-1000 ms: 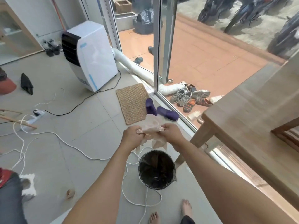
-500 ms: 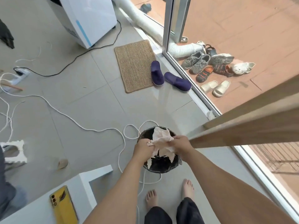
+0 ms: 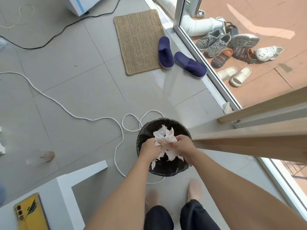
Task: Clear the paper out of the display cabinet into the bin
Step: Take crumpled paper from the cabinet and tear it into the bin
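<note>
Crumpled white paper (image 3: 165, 140): bunched between both hands, directly above the open mouth of the bin; ragged ends hanging down toward the bin's inside, upper corners sticking up past the knuckles.
Left hand (image 3: 149, 149): fingers curled closed around the left side of the paper wad, back of the hand toward the camera, over the bin's left rim.
Right hand (image 3: 185, 146): fingers closed tight on the right side of the same wad, thumb side facing the left hand, over the bin's right half.
Round bin with black plastic liner (image 3: 144, 130): standing on the grey tiled floor (image 3: 79, 100), just in front of two bare feet; inside dark, contents not discernible.
White cord (image 3: 93, 119): snaking across the tiles from the left, looping just behind the bin and running along its left side.
Light wooden furniture edge (image 3: 252, 141): reaching in from the right, its end just beside the right hand.
Woven tan doormat (image 3: 138, 41): flat on the tiles, well beyond the bin.
Pair of dark blue slippers (image 3: 181, 58): one overlapping the mat's right edge, the other just right of it, near the glass door frame.
Yellow phone (image 3: 30, 213): lying on a white surface at the lower left.
</note>
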{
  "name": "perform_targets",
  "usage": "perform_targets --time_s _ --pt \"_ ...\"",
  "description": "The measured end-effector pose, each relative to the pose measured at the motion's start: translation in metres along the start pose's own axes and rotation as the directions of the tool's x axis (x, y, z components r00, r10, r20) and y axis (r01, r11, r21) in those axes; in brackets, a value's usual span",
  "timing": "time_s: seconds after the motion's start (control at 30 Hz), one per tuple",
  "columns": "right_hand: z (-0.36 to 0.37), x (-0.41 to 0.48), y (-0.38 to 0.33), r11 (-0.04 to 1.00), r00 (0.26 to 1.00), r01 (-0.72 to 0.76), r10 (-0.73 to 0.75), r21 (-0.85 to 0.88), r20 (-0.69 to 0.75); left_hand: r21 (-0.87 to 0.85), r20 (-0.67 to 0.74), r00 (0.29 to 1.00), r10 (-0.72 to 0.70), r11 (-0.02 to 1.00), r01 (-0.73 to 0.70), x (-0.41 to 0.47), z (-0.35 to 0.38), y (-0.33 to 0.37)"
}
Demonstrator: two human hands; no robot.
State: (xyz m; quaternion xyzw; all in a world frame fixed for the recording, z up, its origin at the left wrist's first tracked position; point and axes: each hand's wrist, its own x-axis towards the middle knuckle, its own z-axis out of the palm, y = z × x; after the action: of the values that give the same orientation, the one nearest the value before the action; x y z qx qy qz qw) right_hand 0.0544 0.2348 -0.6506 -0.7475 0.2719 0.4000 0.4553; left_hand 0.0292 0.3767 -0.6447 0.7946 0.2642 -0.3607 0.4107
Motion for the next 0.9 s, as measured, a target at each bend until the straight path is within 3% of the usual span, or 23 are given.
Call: perform_targets --time_s 0.17,0.37,0.6,0.73,0.9 --pt "0.008 0.006 -0.001 0.999 0.998 0.048 -0.047 -0.012 0.05 0.014 0.089 0.996 0.03 0.999 -0.031 0.013 0.005 -0.012" --pt "0.004 -0.005 -0.006 0.965 0.998 0.057 -0.054 -0.255 0.018 0.144 0.201 0.98 0.002 0.989 -0.032 0.007 -0.003 -0.007" --pt "-0.012 -0.057 -0.044 0.912 0.992 0.098 -0.124 -0.399 -0.039 0.165 0.084 0.995 0.048 0.984 -0.062 -0.045 -0.038 0.016" --pt "-0.027 -0.108 -0.077 0.855 0.971 0.177 -0.233 -0.488 -0.055 0.19 -0.053 0.987 0.151 0.972 -0.139 -0.092 -0.068 0.044" --pt "-0.054 -0.196 -0.129 0.796 0.927 0.276 -0.368 -0.539 -0.069 0.3 -0.121 0.943 0.311 0.917 -0.264 -0.169 -0.119 0.102"
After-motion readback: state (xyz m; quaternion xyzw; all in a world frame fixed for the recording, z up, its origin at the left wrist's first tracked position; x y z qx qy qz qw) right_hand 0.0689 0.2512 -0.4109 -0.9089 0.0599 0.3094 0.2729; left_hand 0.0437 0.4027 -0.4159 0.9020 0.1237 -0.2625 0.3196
